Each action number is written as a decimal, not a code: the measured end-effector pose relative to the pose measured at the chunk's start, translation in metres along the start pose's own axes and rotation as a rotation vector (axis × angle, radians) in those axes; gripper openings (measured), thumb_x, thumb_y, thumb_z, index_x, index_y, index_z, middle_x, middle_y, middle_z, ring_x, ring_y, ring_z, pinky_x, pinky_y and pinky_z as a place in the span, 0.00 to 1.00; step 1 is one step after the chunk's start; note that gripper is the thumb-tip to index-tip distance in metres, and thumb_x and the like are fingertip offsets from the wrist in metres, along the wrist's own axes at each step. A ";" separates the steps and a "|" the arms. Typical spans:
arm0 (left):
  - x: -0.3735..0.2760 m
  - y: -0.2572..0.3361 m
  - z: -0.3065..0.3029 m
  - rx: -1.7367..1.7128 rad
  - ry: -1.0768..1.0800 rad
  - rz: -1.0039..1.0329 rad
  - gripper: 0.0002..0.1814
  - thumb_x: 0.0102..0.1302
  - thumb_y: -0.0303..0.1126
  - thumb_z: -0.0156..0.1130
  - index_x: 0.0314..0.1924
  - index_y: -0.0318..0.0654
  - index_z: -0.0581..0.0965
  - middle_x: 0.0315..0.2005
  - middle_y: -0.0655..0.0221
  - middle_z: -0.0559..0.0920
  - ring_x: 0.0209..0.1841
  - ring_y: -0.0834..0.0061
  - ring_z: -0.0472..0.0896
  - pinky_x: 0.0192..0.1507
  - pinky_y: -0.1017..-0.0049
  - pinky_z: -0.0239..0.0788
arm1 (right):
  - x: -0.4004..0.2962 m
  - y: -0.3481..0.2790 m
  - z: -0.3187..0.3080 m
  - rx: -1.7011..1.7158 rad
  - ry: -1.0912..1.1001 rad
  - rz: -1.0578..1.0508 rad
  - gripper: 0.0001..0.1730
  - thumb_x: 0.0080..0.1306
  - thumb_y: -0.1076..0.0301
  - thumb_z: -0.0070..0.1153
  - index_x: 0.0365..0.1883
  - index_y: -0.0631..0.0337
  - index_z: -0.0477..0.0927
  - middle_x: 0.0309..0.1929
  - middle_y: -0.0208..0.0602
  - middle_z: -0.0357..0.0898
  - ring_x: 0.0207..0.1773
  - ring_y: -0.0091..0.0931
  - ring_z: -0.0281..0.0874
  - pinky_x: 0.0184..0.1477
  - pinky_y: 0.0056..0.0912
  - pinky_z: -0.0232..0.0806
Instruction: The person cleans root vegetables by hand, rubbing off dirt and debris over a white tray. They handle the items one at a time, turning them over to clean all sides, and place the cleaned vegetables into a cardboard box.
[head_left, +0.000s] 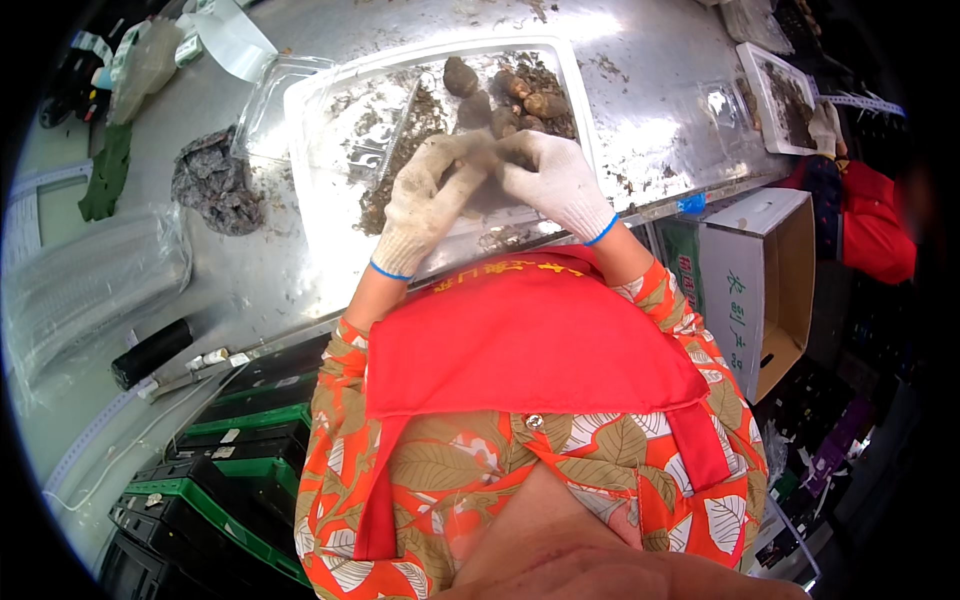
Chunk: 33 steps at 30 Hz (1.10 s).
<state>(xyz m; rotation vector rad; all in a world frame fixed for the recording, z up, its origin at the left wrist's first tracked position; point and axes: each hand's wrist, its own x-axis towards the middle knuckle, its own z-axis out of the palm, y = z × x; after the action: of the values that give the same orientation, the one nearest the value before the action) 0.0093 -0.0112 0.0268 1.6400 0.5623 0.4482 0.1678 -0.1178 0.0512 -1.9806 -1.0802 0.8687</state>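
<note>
Both my hands wear white knitted gloves and meet over a shallow white plastic tray (296, 172). Between the fingers of my left hand (426, 196) and my right hand (556, 176) is a brown taro corm (486, 169), blurred and partly covered by the gloves. Just beyond the fingertips, several hairy brown taro corms (546, 105) lie in the tray's far right part. Dark peelings and soil (424, 112) are scattered around them. A clear plastic punnet (379, 139) rests in the left part of the tray, near my left hand.
On the metal table (652, 45) are a crumpled grey cloth (214, 180), a clear plastic container (262, 112) and bagged plastic packaging (97, 262). Black and green crates (217, 487) stand lower left. A cardboard box (780, 277) sits lower right. A co-worker's gloved hand (825, 127) touches another tray (757, 75).
</note>
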 end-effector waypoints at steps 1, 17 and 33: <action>-0.001 0.001 0.000 0.013 -0.008 0.005 0.18 0.69 0.30 0.59 0.57 0.32 0.76 0.50 0.62 0.82 0.53 0.74 0.80 0.56 0.76 0.71 | 0.001 0.000 0.000 -0.049 -0.010 -0.008 0.17 0.60 0.63 0.56 0.44 0.62 0.84 0.41 0.49 0.84 0.45 0.40 0.83 0.50 0.35 0.73; 0.004 -0.014 -0.001 -0.631 0.016 -0.200 0.23 0.70 0.27 0.56 0.63 0.26 0.66 0.57 0.54 0.74 0.57 0.62 0.78 0.56 0.63 0.77 | 0.005 0.023 0.000 0.426 0.041 0.009 0.16 0.61 0.70 0.51 0.44 0.68 0.81 0.33 0.37 0.81 0.34 0.22 0.79 0.40 0.26 0.73; 0.006 0.000 0.002 -0.131 0.006 -0.047 0.30 0.58 0.23 0.65 0.63 0.29 0.71 0.58 0.58 0.77 0.59 0.71 0.76 0.60 0.73 0.71 | 0.007 0.028 0.024 0.634 -0.087 0.223 0.19 0.62 0.65 0.53 0.48 0.69 0.77 0.31 0.40 0.82 0.27 0.23 0.79 0.31 0.24 0.74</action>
<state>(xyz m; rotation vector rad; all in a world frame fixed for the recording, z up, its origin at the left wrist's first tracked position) 0.0154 -0.0085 0.0261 1.4986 0.5630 0.4464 0.1625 -0.1167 0.0136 -1.5453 -0.5299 1.2446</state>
